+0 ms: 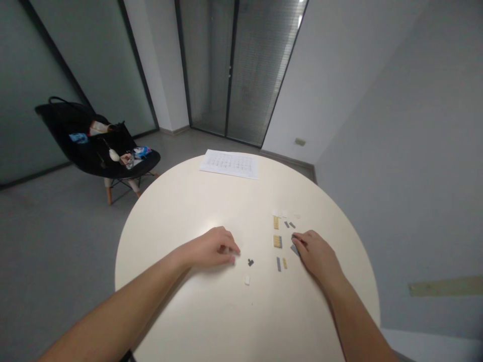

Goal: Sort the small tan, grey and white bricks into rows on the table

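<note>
My left hand (214,247) rests on the white table (181,201), its thumb and forefinger apart with nothing between them. Just right of its fingertips lie a small dark grey piece (250,262) and a small white piece (247,280). At the right, the fingers of my right hand (315,251) are closed on a small dark grey building brick (293,236), mostly covered by the fingertips. A flat grey plate (295,249) is partly hidden beneath that hand. To its left lie a tan-and-grey brick plate (277,242), a tan plate (276,222), a narrow grey strip (278,264) and a tan strip (285,263).
Two small grey pieces (289,224) and several pale pieces (284,216) lie beyond my right hand. Printed paper sheets (229,164) lie at the table's far edge. A black chair (86,161) holding a bag and packets stands at the left.
</note>
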Demonstrator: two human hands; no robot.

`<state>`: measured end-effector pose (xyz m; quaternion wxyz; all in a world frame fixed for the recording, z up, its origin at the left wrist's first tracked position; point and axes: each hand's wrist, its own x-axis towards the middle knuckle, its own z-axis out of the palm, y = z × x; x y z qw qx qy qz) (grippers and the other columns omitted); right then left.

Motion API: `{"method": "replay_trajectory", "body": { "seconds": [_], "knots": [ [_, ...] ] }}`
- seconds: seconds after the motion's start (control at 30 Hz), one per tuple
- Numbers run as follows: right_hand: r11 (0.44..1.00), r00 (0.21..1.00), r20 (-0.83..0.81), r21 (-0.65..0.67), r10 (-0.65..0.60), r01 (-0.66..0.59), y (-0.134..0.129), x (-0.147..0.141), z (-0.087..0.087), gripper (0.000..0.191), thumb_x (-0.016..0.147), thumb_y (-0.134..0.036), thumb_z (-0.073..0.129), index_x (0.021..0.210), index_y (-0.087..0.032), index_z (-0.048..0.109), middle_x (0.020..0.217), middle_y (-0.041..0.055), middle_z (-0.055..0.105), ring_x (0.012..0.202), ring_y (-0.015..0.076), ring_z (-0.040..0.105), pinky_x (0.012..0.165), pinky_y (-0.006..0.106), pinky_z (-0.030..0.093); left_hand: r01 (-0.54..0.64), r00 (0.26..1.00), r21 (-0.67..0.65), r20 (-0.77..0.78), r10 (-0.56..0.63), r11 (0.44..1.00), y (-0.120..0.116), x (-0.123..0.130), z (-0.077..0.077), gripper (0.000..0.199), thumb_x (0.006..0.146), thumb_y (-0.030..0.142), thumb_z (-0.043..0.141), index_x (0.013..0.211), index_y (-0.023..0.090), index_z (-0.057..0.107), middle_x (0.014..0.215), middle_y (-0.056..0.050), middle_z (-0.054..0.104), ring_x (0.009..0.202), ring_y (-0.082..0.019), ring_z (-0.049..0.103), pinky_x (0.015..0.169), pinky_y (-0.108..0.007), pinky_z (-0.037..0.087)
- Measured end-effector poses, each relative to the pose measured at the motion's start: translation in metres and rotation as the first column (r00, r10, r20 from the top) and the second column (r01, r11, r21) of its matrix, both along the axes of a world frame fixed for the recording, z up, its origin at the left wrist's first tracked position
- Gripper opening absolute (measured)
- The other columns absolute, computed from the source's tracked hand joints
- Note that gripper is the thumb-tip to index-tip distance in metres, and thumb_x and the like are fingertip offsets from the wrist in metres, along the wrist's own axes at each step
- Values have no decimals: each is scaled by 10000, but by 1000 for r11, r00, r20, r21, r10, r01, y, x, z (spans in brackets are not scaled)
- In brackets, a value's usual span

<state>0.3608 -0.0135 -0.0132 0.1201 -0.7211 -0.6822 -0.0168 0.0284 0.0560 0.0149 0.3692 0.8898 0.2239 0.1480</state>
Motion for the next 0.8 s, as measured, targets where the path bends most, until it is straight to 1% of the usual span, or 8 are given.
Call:
{"method": "replay_trajectory", "body": {
  "seconds": [0.1, 0.23, 0.4, 0.47, 0.53, 0.63, 0.7, 0.8],
  "knots": [
    [1000, 1000, -14, 13, 12, -12, -1, 0, -1, 307, 925, -331, 464, 1028, -194, 719, 926, 80, 657, 838, 201, 624, 717, 308, 446, 38, 998, 3, -45, -37, 999, 2, -3, -1, 243, 760, 303, 744, 992, 230, 760, 883, -57, 688, 793, -168, 570, 791, -296, 432],
    [998, 999, -47, 55, 2, 0, -2, 0, 2, 332, 936, -342, 438, 1026, -181, 715, 921, 82, 661, 839, 203, 626, 730, 318, 456, 43, 998, 8, -43, -43, 999, 3, -4, -5, 210, 746, 249, 750, 954, 248, 770, 911, -53, 680, 823, -175, 564, 789, -287, 433],
    [972, 992, -125, 234, 3, 26, -9, -14, 11, 304, 932, -329, 459, 1026, -163, 696, 908, 80, 676, 820, 201, 634, 744, 332, 489, 46, 998, 5, -30, -46, 999, 4, -3, -9, 133, 772, 243, 731, 897, 229, 776, 876, -55, 682, 797, -165, 572, 767, -266, 434],
    [954, 987, -130, 296, 94, -51, -14, -29, 14, 264, 926, -316, 488, 1011, -167, 689, 901, 79, 686, 824, 198, 639, 765, 337, 503, 45, 998, 16, -34, -45, 999, 4, -1, -9, 112, 779, 264, 733, 874, 222, 775, 843, -53, 682, 786, -163, 572, 760, -262, 430],
    [928, 963, -99, 305, 252, -211, -20, -50, 16, 222, 922, -294, 511, 1002, -184, 686, 921, 79, 697, 865, 201, 643, 786, 341, 514, 40, 999, 32, -36, -39, 999, 4, 0, -8, 107, 784, 293, 734, 851, 219, 773, 816, -49, 681, 769, -161, 571, 755, -261, 426],
    [882, 895, -55, 210, 443, -423, -27, -82, 18, 193, 908, -255, 546, 1033, -199, 681, 953, 81, 697, 875, 194, 637, 754, 317, 522, 24, 999, 58, -38, -22, 998, 4, 2, -9, 117, 770, 315, 748, 833, 218, 766, 800, -42, 680, 759, -162, 574, 754, -264, 421],
    [868, 873, -29, 129, 487, -480, -30, -99, 18, 178, 881, -237, 582, 1028, -215, 680, 952, 77, 692, 867, 196, 629, 723, 305, 517, 9, 999, 70, -40, -6, 998, 4, 3, -10, 123, 759, 311, 758, 832, 212, 759, 797, -39, 684, 758, -162, 578, 757, -265, 417],
    [864, 865, 12, 56, 501, -501, -30, -111, 16, 133, 858, -228, 614, 971, -233, 685, 909, 63, 685, 823, 188, 619, 672, 281, 501, -12, 999, 77, -32, 15, 997, 3, 4, -10, 104, 763, 285, 749, 826, 201, 744, 776, -36, 691, 761, -168, 585, 759, -268, 412]
  ]
}}
